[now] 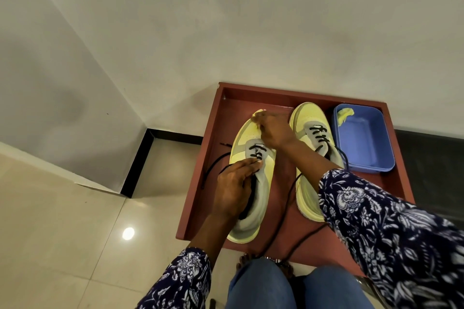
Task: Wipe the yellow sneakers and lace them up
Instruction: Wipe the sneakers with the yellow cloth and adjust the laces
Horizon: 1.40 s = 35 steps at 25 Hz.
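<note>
Sneakers: I count two, pale yellow with grey tongues, thick light soles, toes pointing away from me. Left sneaker (251, 183) and right sneaker (310, 148) stand side by side, close but apart, on the tray.
Tray: one reddish-brown square tray (226, 118), low raised rim, matte; it sits on the floor against the wall.
Laces: black, thin round cord. Left sneaker's lace (213, 165) crosses two or three lowest eyelet rows only, loose end trailing left over the tray. Right sneaker's lace (288, 198) crosses more rows, ends trailing toward me.
Left hand: my left hand (234, 183) sits on the left sneaker's tongue, fingers curled, fingertips pinching the lace at the eyelets.
Right hand: my right hand (272, 129) is over the left sneaker's toe, fingers bent down; what it pinches I cannot tell.
Basin: one blue plastic rectangular basin (364, 140), rounded corners, right of the right sneaker, touching or nearly so.
Cloth: one crumpled yellow cloth (345, 114) in the basin's far corner.
Obstruction: my right forearm in a floral navy sleeve (376, 221) covers the right sneaker's heel.
Floor: glossy beige tiles (62, 233), black skirting.
</note>
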Each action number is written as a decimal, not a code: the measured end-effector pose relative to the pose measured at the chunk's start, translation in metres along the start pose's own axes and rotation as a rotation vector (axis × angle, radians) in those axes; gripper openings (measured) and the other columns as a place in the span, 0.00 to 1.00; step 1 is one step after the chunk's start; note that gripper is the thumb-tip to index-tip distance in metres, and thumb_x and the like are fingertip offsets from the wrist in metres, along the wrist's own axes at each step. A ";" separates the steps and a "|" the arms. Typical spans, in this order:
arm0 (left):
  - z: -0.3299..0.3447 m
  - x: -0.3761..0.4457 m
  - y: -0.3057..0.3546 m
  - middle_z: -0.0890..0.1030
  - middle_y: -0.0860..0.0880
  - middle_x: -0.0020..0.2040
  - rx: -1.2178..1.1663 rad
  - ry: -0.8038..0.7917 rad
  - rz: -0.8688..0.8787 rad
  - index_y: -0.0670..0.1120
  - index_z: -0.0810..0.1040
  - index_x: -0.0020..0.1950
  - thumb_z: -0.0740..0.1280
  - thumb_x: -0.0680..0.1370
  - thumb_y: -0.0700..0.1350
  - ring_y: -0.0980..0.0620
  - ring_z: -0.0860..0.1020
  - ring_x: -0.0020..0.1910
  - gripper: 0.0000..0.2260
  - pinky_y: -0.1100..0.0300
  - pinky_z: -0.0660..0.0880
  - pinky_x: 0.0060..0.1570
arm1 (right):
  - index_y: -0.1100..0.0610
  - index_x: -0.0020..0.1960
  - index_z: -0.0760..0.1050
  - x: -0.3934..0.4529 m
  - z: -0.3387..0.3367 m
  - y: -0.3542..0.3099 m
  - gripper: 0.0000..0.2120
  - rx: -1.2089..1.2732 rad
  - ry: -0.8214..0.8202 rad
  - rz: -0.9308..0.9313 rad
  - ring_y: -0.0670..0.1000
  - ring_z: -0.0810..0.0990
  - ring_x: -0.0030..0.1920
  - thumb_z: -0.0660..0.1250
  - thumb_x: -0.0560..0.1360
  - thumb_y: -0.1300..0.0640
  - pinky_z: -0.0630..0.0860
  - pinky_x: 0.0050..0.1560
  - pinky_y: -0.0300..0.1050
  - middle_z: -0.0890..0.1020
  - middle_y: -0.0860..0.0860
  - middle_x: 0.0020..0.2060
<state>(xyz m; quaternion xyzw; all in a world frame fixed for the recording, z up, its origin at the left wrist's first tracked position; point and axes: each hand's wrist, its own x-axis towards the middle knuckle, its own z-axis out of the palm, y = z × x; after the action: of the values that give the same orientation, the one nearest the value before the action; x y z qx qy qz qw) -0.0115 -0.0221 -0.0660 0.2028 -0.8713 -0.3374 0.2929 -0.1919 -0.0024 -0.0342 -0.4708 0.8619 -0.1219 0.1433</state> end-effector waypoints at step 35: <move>0.001 -0.002 0.002 0.83 0.45 0.52 -0.045 0.049 -0.038 0.41 0.82 0.53 0.64 0.73 0.33 0.57 0.77 0.53 0.12 0.73 0.70 0.58 | 0.59 0.72 0.62 -0.002 0.002 -0.015 0.25 -0.113 -0.047 -0.062 0.54 0.61 0.73 0.57 0.75 0.68 0.55 0.70 0.40 0.64 0.54 0.73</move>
<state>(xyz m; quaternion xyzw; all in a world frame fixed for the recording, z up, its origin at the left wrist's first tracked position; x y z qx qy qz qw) -0.0109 -0.0187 -0.0660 0.2208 -0.8520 -0.3574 0.3124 -0.1785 -0.0088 -0.0308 -0.5073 0.8488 -0.0664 0.1330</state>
